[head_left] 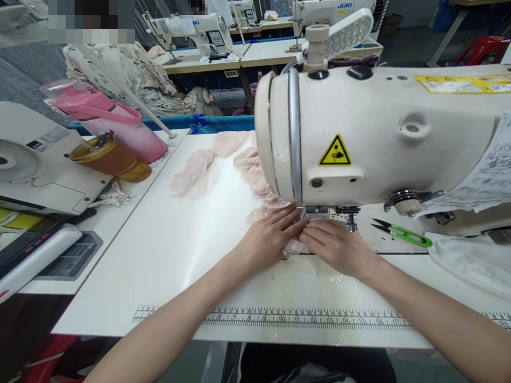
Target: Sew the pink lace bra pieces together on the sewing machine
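Pink lace fabric [261,178] lies gathered on the white table left of the sewing machine [359,133], its near edge running beneath both hands. My left hand [269,239] rests flat on this lace, fingers stretched toward the machine's presser foot [318,211]. Close against its thumb, my right hand [339,244] has its fingers pressed together on the fabric's edge, just in front of the foot. The fingers cover most of the cloth there, and the needle point cannot be made out.
Green-handled thread snips [403,233] lie right of my right hand, beside white cloth [471,260]. A printed ruler strip [279,319] runs along the front edge. At left stand a pink bottle [123,127], an amber cup [112,159] and another machine [48,154].
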The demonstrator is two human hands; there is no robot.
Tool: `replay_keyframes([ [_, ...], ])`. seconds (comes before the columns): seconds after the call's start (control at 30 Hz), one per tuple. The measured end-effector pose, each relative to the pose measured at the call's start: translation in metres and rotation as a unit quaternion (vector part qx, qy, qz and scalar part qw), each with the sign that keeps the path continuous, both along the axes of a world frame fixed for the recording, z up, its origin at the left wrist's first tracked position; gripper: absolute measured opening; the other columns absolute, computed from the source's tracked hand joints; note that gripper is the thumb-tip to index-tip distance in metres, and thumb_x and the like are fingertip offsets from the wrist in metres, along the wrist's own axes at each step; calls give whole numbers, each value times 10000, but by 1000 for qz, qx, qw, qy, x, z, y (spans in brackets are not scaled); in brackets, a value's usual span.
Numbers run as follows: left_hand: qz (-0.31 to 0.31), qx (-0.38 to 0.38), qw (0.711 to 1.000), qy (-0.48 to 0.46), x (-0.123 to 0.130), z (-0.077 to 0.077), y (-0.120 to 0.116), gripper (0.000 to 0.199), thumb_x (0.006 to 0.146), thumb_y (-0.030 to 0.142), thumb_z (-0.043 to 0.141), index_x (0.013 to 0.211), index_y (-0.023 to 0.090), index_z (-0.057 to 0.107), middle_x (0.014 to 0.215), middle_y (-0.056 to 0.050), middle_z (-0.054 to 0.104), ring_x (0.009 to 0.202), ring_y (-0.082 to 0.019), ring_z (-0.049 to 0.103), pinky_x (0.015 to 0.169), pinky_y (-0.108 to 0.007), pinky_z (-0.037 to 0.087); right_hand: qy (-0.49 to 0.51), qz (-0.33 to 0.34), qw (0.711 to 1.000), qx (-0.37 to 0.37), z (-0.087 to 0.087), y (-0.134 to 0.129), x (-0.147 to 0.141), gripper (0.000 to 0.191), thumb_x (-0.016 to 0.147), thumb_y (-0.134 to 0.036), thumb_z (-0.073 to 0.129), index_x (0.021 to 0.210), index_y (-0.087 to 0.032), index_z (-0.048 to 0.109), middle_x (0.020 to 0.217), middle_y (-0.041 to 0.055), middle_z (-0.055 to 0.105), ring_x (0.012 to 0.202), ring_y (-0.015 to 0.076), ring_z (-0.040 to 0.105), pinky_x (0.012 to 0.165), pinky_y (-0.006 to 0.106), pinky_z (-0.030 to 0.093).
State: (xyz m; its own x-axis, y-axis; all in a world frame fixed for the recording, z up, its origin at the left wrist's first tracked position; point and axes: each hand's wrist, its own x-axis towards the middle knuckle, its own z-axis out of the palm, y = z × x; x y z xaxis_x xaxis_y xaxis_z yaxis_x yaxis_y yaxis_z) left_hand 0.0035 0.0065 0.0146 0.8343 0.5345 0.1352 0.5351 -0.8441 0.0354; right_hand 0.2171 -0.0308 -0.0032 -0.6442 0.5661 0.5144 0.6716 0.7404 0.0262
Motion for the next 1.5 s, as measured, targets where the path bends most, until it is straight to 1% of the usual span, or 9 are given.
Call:
replay_keyframes([
  [0.27, 15, 21, 1000, -9, 5, -1, -5, 625, 761, 34, 439, 1381, 102, 471, 1390, -136, 526, 1357, -275, 423, 1047, -456, 480, -28, -13, 998, 57, 8, 2, 3, 261, 893, 17, 451, 902, -142, 659, 874, 26, 703, 924, 139, 627, 787, 263, 504],
  [0.37, 13, 26, 999, -17, 6, 0, -7, 587, 792, 33, 412, 1372, 92, 483, 1373, -143, 541, 1341, -282, 445, 1038, -460, 489, -34, -22, 996, 74, 11, 1, 3, 261, 899, 21, 451, 868, -154, 643, 842, 3, 696, 885, 118, 619, 705, 249, 467],
  [0.47, 13, 29, 999, -22, 6, 0, -7, 562, 811, 41, 403, 1363, 92, 494, 1361, -138, 553, 1334, -282, 453, 1034, -455, 496, -39, -46, 994, 93, 12, 0, 3, 259, 892, 26, 449, 847, -154, 630, 848, -8, 692, 854, 110, 608, 577, 270, 377],
  [0.57, 11, 35, 999, -30, 6, -1, -7, 547, 816, 51, 401, 1352, 83, 504, 1355, -147, 556, 1328, -290, 460, 1022, -454, 506, -47, -60, 993, 95, 13, -1, 3, 257, 887, 21, 453, 852, -162, 631, 871, -17, 694, 862, 102, 599, 535, 284, 311],
  [0.73, 20, 24, 999, -33, 5, -3, -7, 555, 821, 58, 396, 1366, 109, 489, 1357, -133, 556, 1348, -288, 434, 1024, -472, 503, -36, -48, 995, 85, 16, -1, 6, 257, 913, -13, 443, 869, -158, 650, 889, -8, 708, 865, 103, 601, 554, 285, 315],
  [0.83, 20, 10, 999, -37, 5, -3, -7, 548, 832, 58, 394, 1369, 103, 486, 1375, -150, 533, 1356, -306, 419, 1025, -497, 496, -44, -67, 993, 82, 16, -2, 7, 295, 920, -9, 410, 908, -162, 662, 938, -6, 717, 817, 96, 599, 553, 299, 306],
  [1.07, 24, 16, 999, -40, 3, -4, -9, 515, 852, 67, 413, 1358, 115, 496, 1371, -148, 539, 1350, -297, 430, 1032, -483, 490, -52, -79, 990, 109, 16, 1, 9, 256, 878, -5, 487, 903, -185, 668, 955, -39, 730, 793, 95, 615, 583, 292, 334],
  [1.3, 20, 37, 998, -39, 6, -5, -9, 483, 882, 100, 419, 1356, 104, 507, 1358, -173, 543, 1320, -313, 463, 993, -483, 514, -69, -105, 988, 85, 4, 3, 15, 247, 852, -42, 495, 971, -190, 654, 1115, -24, 707, 734, 126, 619, 576, 317, 328],
  [1.5, 21, 38, 998, -42, 6, -6, -10, 444, 934, 136, 408, 1367, 125, 505, 1359, -161, 546, 1327, -301, 458, 1012, -479, 498, -71, -91, 992, 46, -10, 6, 22, 298, 863, -93, 479, 1091, -204, 636, 1182, 32, 676, 728, 128, 601, 578, 289, 337],
])
